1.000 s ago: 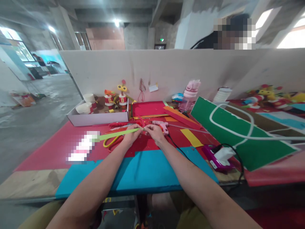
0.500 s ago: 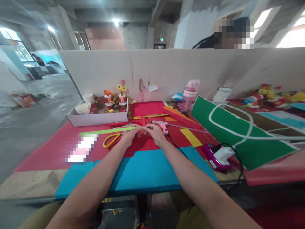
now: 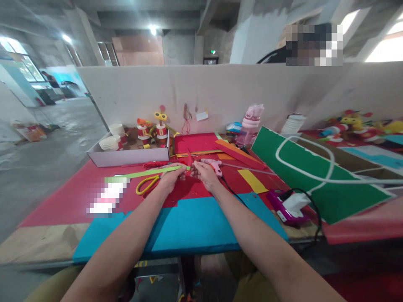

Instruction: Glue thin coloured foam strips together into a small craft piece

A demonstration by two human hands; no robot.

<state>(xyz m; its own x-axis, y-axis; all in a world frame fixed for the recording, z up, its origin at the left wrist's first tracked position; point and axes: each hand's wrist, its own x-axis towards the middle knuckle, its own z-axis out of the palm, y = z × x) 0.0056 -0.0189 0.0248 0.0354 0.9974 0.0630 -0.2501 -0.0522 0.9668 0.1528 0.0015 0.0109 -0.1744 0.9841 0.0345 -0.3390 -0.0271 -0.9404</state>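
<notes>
My left hand point(image 3: 174, 176) is closed on a long light-green paper strip point(image 3: 151, 171), which runs out to the left above the table. The strip's short end pokes out between my two hands. Close beside that end is my right hand point(image 3: 204, 174), thumb and fingers pinched together; what is in the pinch is too small to tell. A narrow red strip point(image 3: 189, 157) shows just behind the fingertips. Yellow-handled scissors point(image 3: 147, 185) lie by my left wrist, and a pink glue gun point(image 3: 215, 164) rests behind my right hand. Red-handled pliers point(image 3: 155, 164) lie behind my left hand.
A white box point(image 3: 132, 155) with cups and small robot figures stands back left. Blue sheets point(image 3: 201, 226) cover the front edge. At right are a yellow card point(image 3: 252, 180), a purple power strip point(image 3: 288, 209), a white cable and a green board point(image 3: 302, 176). A partition stands behind.
My fingertips have moved slightly apart, and the green strip's short end now shows between them. The strip's long part stays nearly in place.
</notes>
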